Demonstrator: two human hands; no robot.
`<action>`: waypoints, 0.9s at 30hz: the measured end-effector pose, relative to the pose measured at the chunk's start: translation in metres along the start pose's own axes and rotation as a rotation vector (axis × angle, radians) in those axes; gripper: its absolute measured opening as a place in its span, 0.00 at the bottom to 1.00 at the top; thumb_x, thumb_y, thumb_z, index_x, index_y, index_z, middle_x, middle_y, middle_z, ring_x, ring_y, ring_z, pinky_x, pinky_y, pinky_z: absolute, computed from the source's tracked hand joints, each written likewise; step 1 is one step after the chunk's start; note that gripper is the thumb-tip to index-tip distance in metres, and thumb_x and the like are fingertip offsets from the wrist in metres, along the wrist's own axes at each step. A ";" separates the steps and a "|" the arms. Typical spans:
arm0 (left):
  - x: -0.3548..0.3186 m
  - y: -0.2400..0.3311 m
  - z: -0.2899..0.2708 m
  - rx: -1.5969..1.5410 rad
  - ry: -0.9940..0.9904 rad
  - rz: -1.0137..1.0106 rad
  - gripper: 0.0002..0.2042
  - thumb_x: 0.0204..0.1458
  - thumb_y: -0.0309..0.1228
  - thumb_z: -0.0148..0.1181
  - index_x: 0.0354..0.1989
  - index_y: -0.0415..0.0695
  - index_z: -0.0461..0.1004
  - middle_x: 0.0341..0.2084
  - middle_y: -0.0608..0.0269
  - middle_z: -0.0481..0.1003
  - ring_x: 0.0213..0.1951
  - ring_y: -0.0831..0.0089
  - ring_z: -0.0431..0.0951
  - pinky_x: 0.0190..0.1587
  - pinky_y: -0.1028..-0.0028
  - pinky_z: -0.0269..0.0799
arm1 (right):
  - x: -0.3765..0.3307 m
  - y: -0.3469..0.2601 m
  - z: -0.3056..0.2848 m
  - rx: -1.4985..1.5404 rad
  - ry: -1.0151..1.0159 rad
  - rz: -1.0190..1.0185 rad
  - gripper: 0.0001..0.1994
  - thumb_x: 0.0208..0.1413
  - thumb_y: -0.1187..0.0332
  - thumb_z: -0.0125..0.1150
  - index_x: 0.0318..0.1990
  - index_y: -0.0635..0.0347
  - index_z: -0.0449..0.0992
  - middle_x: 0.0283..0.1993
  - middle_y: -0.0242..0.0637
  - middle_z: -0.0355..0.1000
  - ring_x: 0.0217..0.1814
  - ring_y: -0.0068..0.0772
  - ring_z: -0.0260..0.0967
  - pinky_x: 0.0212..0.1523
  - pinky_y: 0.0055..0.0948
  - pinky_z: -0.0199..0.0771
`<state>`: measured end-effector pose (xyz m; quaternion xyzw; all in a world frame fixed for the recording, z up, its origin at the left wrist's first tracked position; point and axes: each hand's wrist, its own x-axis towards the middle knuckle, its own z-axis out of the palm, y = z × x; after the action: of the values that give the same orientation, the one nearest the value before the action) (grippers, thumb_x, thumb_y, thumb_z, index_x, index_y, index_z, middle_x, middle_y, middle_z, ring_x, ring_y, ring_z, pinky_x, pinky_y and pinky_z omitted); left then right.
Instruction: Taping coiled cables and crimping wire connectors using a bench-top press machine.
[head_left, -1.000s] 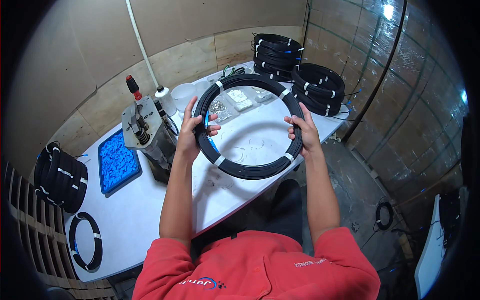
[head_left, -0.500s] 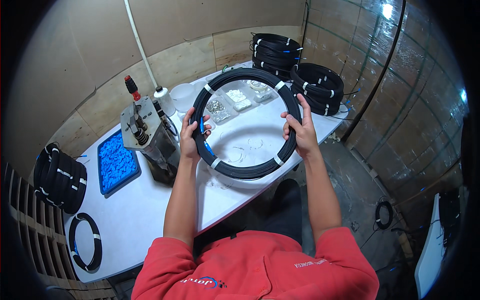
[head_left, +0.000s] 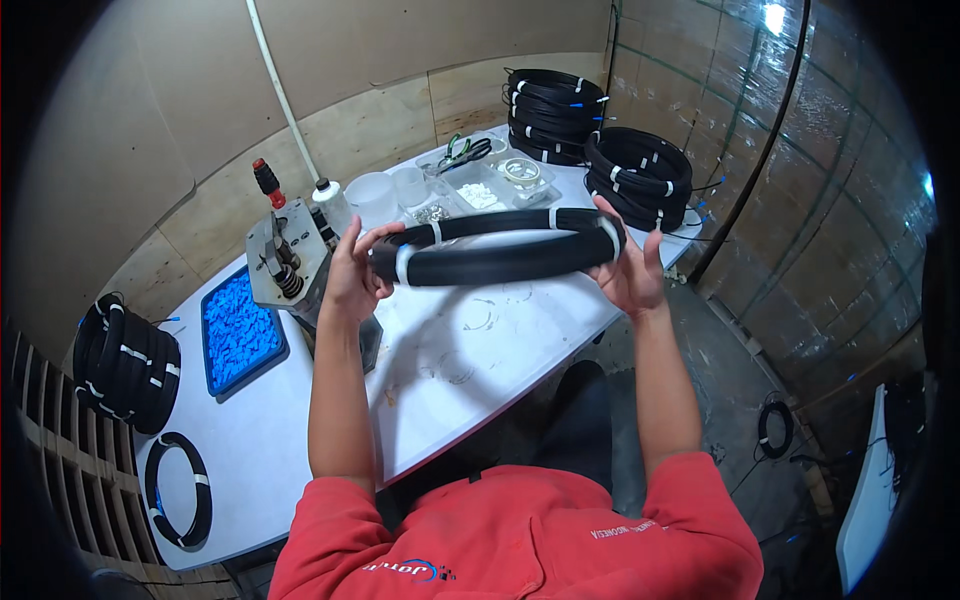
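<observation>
A coil of black cable [head_left: 500, 262], bound with white tape bands, is held up over the white table [head_left: 440, 410]. It is tilted so that I look at it nearly edge-on, and its near side is blurred. My left hand [head_left: 352, 275] grips its left end, with the thumb raised and fingers behind the ring. At the right end my right hand [head_left: 630, 272] holds it between thumb and fingers. Behind the coil, clear trays [head_left: 545, 190] hold small white pieces, metal bits and a roll of tape.
Left of my left hand stand a metal hand press [head_left: 290, 260] with a red-and-black handle and a blue tray [head_left: 245, 385] of small blue parts. Stacked coils [head_left: 550, 115] fill the far right corner, beside another stack [head_left: 640, 170]. More coils [head_left: 125, 365] and a single coil [head_left: 205, 500] sit at left.
The coil has tipped from facing me as a full ring to nearly flat. My hands stay at its two sides, the left shifted slightly left and the right slightly right.
</observation>
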<state>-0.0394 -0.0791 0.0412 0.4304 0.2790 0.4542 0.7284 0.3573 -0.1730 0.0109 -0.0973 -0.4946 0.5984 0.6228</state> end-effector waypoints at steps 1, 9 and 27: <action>-0.008 0.004 0.001 0.020 -0.060 -0.005 0.38 0.65 0.65 0.35 0.57 0.39 0.73 0.30 0.52 0.82 0.23 0.65 0.84 0.13 0.80 0.69 | -0.002 -0.004 0.004 -0.073 -0.087 -0.018 0.50 0.61 0.34 0.54 0.77 0.59 0.39 0.68 0.56 0.64 0.70 0.53 0.65 0.66 0.46 0.70; -0.012 0.020 -0.013 0.344 -0.156 -0.048 0.32 0.63 0.62 0.48 0.55 0.41 0.73 0.21 0.50 0.80 0.10 0.85 0.60 0.12 0.83 0.47 | 0.030 -0.048 0.028 -1.106 0.384 0.314 0.18 0.64 0.56 0.65 0.49 0.64 0.77 0.23 0.29 0.74 0.18 0.26 0.68 0.23 0.25 0.71; 0.010 -0.050 0.022 0.068 0.236 0.049 0.27 0.63 0.58 0.55 0.40 0.41 0.70 0.23 0.65 0.71 0.20 0.78 0.70 0.26 0.75 0.71 | 0.019 0.012 0.033 -0.422 0.723 0.134 0.19 0.69 0.50 0.54 0.41 0.60 0.71 0.32 0.31 0.68 0.22 0.20 0.66 0.21 0.23 0.70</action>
<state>0.0035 -0.0894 0.0069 0.4052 0.3673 0.5098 0.6641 0.3216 -0.1697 0.0283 -0.4581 -0.3486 0.4505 0.6824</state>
